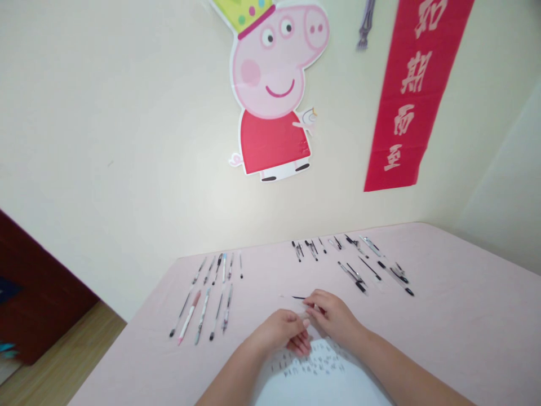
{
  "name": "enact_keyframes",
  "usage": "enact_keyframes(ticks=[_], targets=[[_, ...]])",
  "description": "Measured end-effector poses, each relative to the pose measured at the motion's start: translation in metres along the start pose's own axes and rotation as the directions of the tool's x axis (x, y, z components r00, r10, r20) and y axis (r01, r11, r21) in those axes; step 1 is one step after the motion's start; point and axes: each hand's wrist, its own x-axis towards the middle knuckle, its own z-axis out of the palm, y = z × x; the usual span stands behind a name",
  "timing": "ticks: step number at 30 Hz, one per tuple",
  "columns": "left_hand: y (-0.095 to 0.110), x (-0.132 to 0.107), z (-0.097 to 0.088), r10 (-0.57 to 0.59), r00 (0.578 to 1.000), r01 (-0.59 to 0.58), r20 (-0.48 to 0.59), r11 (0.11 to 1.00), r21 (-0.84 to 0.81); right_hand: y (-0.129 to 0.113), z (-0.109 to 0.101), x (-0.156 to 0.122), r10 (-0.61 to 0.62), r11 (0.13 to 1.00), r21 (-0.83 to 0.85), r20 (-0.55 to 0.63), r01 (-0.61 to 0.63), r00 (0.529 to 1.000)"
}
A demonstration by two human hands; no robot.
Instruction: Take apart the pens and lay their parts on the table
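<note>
My left hand and my right hand meet over the far edge of a white sheet of paper covered with rows of dark handwriting. Both have their fingers closed in a pinch, the tips almost touching. Something small and pale, perhaps clear, shows between them, too blurred to name. Just beyond the fingers, a thin dark pen refill with a pale end lies on the pink tabletop; its right end is hidden by my right hand.
Two rows of pens and refills lie at the left. Several groups of taken-apart pens, dark caps and refills are spread along the back and right. Behind the table rises a wall with a cartoon pig cutout and a red banner.
</note>
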Motion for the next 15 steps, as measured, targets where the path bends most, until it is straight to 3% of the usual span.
enact_keyframes(ticks=[3, 7, 10, 15], targets=[[0.002, -0.007, 0.004, -0.022, 0.981, 0.009, 0.19, 0.998, 0.067, 0.004, -0.006, 0.0, 0.002, 0.999, -0.036, 0.022, -0.001, 1.0], [0.006, -0.014, 0.005, 0.027, 0.976, -0.046, 0.218, 0.996, 0.081, 0.005, -0.008, -0.002, -0.005, 0.997, -0.072, 0.104, 0.013, 0.995], [0.008, -0.016, 0.003, 0.026, 0.955, -0.065, 0.295, 0.99, 0.125, 0.004, -0.007, -0.003, -0.013, 0.996, -0.091, 0.15, 0.026, 0.989], [0.003, -0.013, -0.001, 0.009, 0.944, -0.073, 0.329, 0.98, 0.184, -0.002, -0.009, -0.002, -0.002, 0.992, -0.126, 0.078, 0.012, 0.997]])
